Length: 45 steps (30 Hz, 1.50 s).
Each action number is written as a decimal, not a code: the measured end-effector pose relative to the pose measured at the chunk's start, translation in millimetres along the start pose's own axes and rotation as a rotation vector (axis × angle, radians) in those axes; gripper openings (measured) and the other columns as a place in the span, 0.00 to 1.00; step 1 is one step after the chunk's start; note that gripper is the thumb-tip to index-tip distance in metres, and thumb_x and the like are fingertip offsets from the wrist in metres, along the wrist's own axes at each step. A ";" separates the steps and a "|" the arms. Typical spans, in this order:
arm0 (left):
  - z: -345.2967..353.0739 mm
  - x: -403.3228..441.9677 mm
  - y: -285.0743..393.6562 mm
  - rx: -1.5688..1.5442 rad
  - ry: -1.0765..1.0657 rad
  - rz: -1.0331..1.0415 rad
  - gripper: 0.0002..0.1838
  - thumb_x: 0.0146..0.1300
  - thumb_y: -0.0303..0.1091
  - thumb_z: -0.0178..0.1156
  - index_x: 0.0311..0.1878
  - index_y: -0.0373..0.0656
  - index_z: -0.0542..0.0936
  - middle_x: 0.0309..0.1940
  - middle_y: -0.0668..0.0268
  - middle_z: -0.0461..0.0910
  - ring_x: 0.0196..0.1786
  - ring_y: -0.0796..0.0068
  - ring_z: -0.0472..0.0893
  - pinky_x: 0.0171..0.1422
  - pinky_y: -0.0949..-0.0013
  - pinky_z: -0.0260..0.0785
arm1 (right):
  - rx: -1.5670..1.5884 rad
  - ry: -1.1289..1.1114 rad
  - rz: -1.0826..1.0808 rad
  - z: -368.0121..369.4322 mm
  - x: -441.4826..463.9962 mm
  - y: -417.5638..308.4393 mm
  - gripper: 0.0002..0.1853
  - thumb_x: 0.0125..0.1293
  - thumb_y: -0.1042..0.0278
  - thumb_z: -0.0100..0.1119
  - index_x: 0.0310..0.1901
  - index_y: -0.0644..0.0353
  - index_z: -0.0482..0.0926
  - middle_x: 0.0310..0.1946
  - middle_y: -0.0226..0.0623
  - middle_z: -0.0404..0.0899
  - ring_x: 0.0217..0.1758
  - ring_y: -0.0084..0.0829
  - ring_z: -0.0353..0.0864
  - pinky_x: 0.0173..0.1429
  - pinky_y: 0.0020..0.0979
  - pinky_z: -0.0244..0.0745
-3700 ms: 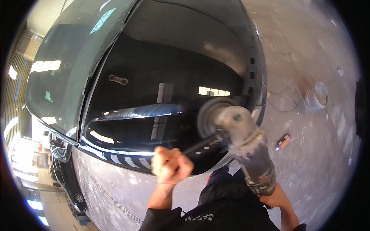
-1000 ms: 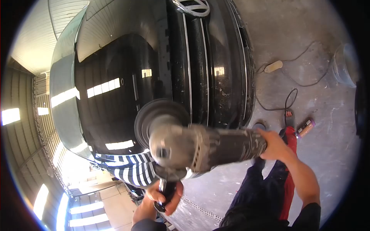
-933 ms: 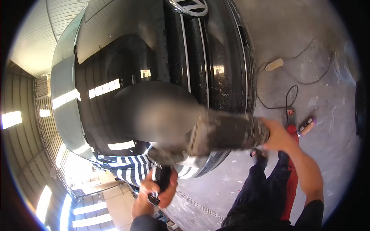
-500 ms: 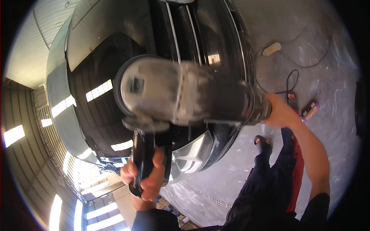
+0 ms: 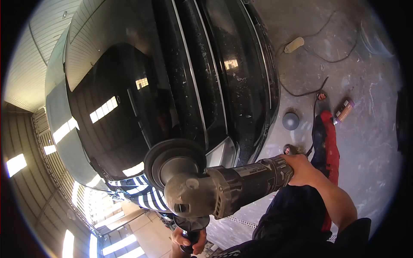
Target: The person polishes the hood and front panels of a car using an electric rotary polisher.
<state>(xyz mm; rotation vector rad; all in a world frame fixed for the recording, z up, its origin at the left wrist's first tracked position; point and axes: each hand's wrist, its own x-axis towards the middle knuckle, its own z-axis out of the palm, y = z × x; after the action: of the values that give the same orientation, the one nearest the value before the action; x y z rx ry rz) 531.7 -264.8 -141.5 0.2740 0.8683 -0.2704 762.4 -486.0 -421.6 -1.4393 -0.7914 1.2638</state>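
A dusty power polisher with a round dark pad is held in both hands in front of a black car. My right hand wraps around the rear end of its body. Lower down, my left hand grips the black side handle, fingers closed. The pad overlaps the car's front corner close to the headlight; whether it touches the paint I cannot tell. Pale specks mark the grille and bumper.
On the grey floor lie a dark cord, a pale power strip and a container with a purple end. A round grey object sits near my feet. Ribbed metal walls with bright windows stand at left.
The polisher has moved down and toward my body, tilting so its pad shows. Both hands have moved with it, still gripping. More of the car's hood and grille is uncovered.
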 end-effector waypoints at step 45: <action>-17.9 -29.3 -23.1 0.514 0.326 0.171 0.24 0.50 0.20 0.73 0.50 0.23 0.76 0.27 0.50 0.80 0.26 0.62 0.82 0.31 0.61 0.76 | -0.059 0.062 -0.037 56.5 -14.5 30.7 0.28 0.45 0.67 0.70 0.53 0.53 0.76 0.41 0.42 0.85 0.48 0.47 0.83 0.51 0.44 0.76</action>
<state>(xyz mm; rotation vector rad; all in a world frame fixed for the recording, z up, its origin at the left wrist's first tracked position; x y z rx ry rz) 493.1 -276.6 -132.6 0.8855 1.0816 -0.2908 700.3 -492.7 -442.7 -1.4973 -0.8164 1.1710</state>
